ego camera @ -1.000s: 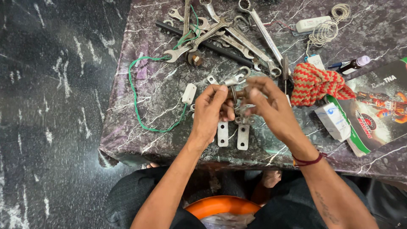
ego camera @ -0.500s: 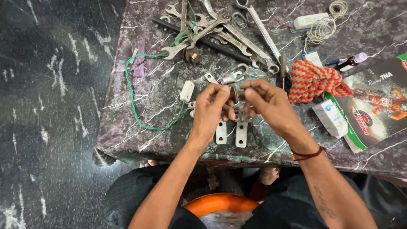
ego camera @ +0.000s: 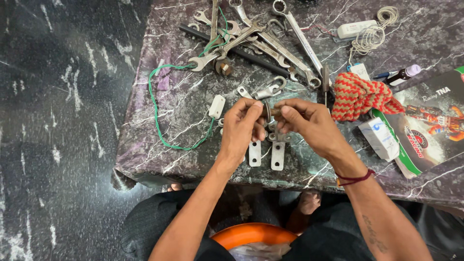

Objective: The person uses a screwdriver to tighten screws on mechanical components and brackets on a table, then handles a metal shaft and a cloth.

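Pinching bolt (ego camera: 274, 111): right hand (ego camera: 309, 126) fingers closed; left hand (ego camera: 241, 126) gripping washer (ego camera: 267, 111), apparently.

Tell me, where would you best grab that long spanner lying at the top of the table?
Probably by the straight middle of the long spanner, coming down from above. It lies flat on the table with its bare shaft facing up, while its ends sit among other spanners. Both hands, left hand and right hand, are busy with a small bolt.
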